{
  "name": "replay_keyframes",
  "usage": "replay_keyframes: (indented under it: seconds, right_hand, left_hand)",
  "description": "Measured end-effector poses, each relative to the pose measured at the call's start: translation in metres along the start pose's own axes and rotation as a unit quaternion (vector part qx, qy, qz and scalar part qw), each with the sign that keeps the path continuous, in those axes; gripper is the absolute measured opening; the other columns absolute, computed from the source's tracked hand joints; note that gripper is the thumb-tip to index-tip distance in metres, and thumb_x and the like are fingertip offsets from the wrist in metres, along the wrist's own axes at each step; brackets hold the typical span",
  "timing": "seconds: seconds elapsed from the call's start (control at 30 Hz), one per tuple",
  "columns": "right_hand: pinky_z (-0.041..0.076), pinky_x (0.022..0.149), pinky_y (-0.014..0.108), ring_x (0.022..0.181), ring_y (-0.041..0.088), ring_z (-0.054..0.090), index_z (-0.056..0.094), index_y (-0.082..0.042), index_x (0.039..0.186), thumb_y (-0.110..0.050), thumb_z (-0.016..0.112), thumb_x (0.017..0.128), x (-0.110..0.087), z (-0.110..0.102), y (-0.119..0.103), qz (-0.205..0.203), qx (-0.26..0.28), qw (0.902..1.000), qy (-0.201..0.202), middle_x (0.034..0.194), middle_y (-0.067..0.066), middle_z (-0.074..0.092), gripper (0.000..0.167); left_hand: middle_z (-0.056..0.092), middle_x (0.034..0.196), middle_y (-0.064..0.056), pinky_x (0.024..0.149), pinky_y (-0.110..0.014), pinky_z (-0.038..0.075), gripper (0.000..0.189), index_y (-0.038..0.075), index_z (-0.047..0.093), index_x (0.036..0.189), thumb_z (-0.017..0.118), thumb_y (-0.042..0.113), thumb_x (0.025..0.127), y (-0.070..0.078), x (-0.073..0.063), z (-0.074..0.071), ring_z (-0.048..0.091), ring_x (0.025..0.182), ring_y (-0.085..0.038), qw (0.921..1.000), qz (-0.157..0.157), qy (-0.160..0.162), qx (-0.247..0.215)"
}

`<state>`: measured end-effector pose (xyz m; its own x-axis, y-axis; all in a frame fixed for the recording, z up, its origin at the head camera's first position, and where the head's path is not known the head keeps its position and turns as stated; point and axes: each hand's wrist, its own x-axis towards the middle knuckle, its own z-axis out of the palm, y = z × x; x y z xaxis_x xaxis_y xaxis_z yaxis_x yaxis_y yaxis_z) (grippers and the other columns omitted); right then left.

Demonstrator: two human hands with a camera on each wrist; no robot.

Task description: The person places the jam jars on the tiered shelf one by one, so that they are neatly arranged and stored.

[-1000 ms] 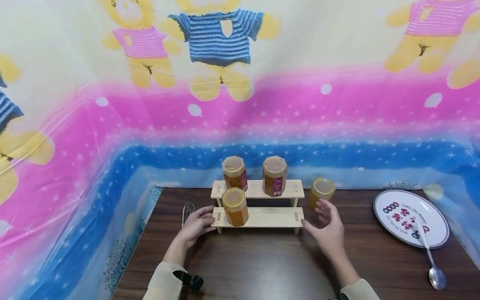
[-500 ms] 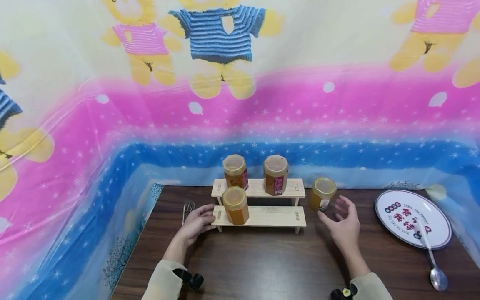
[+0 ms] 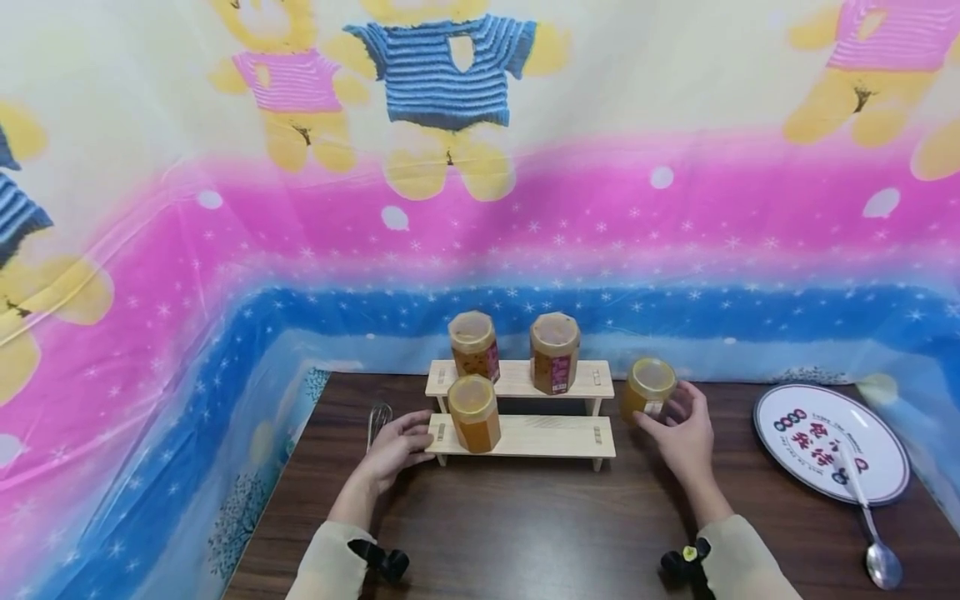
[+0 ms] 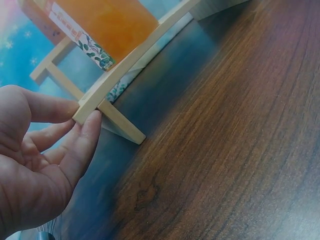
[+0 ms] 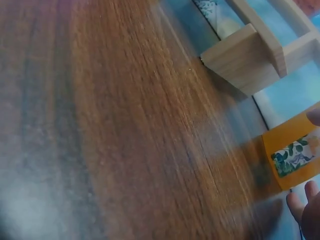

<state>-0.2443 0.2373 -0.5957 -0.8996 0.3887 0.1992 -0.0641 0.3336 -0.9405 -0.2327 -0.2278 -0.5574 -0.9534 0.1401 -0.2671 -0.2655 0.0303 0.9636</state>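
On the table stands a two-tier wooden display rack (image 3: pixel 555 435). My left hand (image 3: pixel 395 448) pinches the left end of its lower board between thumb and fingers, as the left wrist view (image 4: pixel 50 145) shows. An orange-filled octagonal jar (image 3: pixel 474 421) with a floral label sits at the left of that board. A similar jar (image 3: pixel 648 392) stands on the table just right of the rack. My right hand (image 3: pixel 686 429) holds it, the thumb on its front and the fingers at its right side. The right wrist view catches only the thumb tip and some fingertips beside this jar (image 5: pixel 280 165).
Two jars with pink labels, one left (image 3: pixel 474 343) and one right (image 3: pixel 555 354), stand on the rack's upper board. A white plate (image 3: pixel 780 417) lies at the right with a spoon (image 3: pixel 883 565) leaning on it. A whisk (image 3: pixel 379 417) lies behind my left hand. A printed cloth (image 3: pixel 570 217) hangs behind.
My right hand drew away to the right from the jar's front, then came back left onto its right side. The jar's label has come into view. My left hand stays at the rack.
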Motion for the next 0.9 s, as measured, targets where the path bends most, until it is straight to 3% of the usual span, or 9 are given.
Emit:
replay_keyframes:
  seconds: [0.37, 0.5, 0.6, 0.9]
  right_hand:
    - [0.052, 0.102, 0.053, 0.131, 0.034, 0.054, 0.039, -0.010, 0.156, -0.009, 0.091, 0.081, 0.0053, 0.0040, 0.0035, -0.010, 0.004, 0.9998, -0.016, 0.145, 0.015, 0.052, 0.091]
    - [0.057, 0.094, 0.032, 0.126, 0.034, 0.057, 0.041, -0.010, 0.153, -0.008, 0.091, 0.080, 0.0075, 0.0021, 0.0038, -0.018, 0.001, 0.9996, -0.022, 0.141, 0.014, 0.055, 0.089]
    - [0.055, 0.086, 0.018, 0.123, 0.034, 0.058, 0.042, -0.010, 0.152, -0.007, 0.091, 0.080, 0.0095, 0.0015, 0.0033, -0.019, 0.004, 0.9995, -0.026, 0.138, 0.015, 0.056, 0.088]
    - [0.053, 0.084, 0.014, 0.121, 0.034, 0.059, 0.045, -0.010, 0.151, -0.009, 0.093, 0.079, 0.0106, 0.0011, -0.0006, -0.009, 0.001, 0.9995, -0.030, 0.136, 0.016, 0.057, 0.086]
  left_hand:
    - [0.060, 0.130, -0.024, 0.086, -0.037, 0.060, 0.056, -0.005, 0.043, 0.153, 0.060, 0.000, 0.099, 0.0007, -0.0001, 0.0033, 0.068, 0.102, -0.024, 1.0000, -0.001, 0.000, -0.001]
    - [0.060, 0.130, -0.024, 0.086, -0.036, 0.060, 0.057, -0.005, 0.042, 0.153, 0.059, -0.001, 0.099, 0.0003, 0.0006, 0.0027, 0.068, 0.101, -0.023, 1.0000, 0.000, -0.002, -0.004]
    - [0.060, 0.130, -0.024, 0.085, -0.036, 0.060, 0.057, -0.005, 0.042, 0.154, 0.059, 0.000, 0.099, -0.0003, 0.0005, 0.0016, 0.068, 0.101, -0.023, 1.0000, 0.002, -0.002, -0.002]
    - [0.060, 0.131, -0.024, 0.086, -0.037, 0.060, 0.058, -0.005, 0.041, 0.154, 0.061, 0.001, 0.099, -0.0020, -0.0007, -0.0006, 0.068, 0.102, -0.024, 1.0000, 0.003, 0.001, -0.002]
